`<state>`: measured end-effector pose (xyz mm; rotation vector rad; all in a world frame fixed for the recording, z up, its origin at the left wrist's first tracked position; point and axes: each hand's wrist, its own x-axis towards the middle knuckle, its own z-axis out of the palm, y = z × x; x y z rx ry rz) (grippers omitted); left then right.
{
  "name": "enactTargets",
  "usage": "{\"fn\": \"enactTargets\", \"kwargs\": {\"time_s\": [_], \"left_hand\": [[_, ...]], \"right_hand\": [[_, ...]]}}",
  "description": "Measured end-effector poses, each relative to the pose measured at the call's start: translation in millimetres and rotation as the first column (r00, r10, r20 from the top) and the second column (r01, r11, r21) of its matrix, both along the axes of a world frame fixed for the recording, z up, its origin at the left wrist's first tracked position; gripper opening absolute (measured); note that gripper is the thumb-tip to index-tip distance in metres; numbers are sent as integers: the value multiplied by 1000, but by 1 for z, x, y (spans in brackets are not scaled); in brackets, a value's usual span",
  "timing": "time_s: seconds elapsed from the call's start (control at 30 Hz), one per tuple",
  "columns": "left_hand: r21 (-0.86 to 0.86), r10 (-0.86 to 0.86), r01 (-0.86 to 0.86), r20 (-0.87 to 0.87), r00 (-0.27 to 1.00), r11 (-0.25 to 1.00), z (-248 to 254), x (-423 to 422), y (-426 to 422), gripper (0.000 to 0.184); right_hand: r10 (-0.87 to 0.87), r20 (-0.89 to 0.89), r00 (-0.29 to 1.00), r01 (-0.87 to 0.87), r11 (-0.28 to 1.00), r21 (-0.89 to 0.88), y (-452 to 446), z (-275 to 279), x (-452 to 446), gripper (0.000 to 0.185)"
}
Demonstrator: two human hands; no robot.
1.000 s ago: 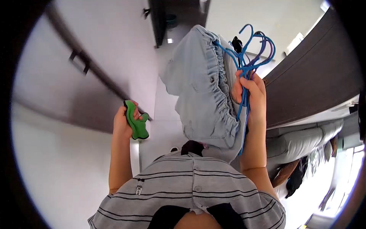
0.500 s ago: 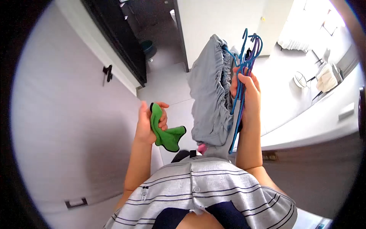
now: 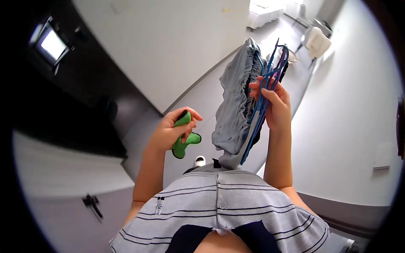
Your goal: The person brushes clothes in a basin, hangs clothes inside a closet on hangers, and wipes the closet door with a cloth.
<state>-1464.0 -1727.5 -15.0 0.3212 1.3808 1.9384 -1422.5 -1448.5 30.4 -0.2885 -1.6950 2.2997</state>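
1. Two o'clock: right hand (image 3: 276, 103), fingers curled round blue and purple hangers (image 3: 260, 108); hooks point to one, long axis runs down to seven.
2. Just left of them, a pale denim garment (image 3: 234, 105) lies lengthwise, twelve-thirty to six-thirty, waistband facing three.
3. Nine o'clock: left hand (image 3: 172, 128) loosely grips a green cloth (image 3: 180, 148), drooping toward six.
4. Beyond, toward ten: dim bucket-like shape (image 3: 107, 107), contents indistinct.

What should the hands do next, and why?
Maybe close the right hand tighter around the hangers: several blue and purple ones are bunched in it, a pale garment hangs from them, and the left hand has a green cloth, so it isn't free.
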Motion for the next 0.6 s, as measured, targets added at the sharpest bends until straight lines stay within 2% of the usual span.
{"fn": "enactTargets", "kwargs": {"time_s": [0.03, 0.1, 0.17, 0.23, 0.3, 0.37, 0.4, 0.43, 0.5, 0.6], "left_hand": [[-2, 3, -3, 13, 1000, 1000, 2, -4, 0, 16], [-139, -120, 101, -137, 983, 985, 4, -11, 0, 14], [-189, -126, 97, -147, 981, 977, 11, -7, 13, 12], [-201, -154, 85, -358, 921, 976, 9, -2, 29, 8], [-260, -186, 92, -366, 912, 961, 17, 4, 45, 6], [-300, -326, 197, -477, 816, 933, 22, 8, 53, 7], [-325, -368, 254, -365, 855, 911, 35, 13, 54, 8], [-319, -358, 247, -361, 861, 915, 28, 15, 55, 8], [-264, -290, 180, -476, 830, 948, 8, 20, 57, 8], [-255, -191, 75, -469, 862, 964, 9, 14, 53, 10]], "right_hand": [[2, 6, 1000, -2, 1000, 4, -2, -1, 2, 31], [9, 20, 1000, -9, 1000, 4, -7, 1, 3, 31], [23, 16, 1000, -24, 996, 90, -4, 0, 4, 35], [26, 6, 1000, -27, 995, 99, 1, 1, 5, 35], [-10, -19, 1000, 12, 993, 116, 0, 4, 6, 31], [-32, -24, 999, 35, 989, 141, -4, 7, 9, 30], [-40, -14, 999, 42, 986, 162, -8, 7, 11, 30], [-30, -8, 1000, 31, 985, 167, -13, 4, 11, 30], [-63, 14, 998, 59, 979, 195, -24, -2, 13, 30], [-14, 22, 1000, 9, 977, 214, -35, -4, 16, 30]]}}
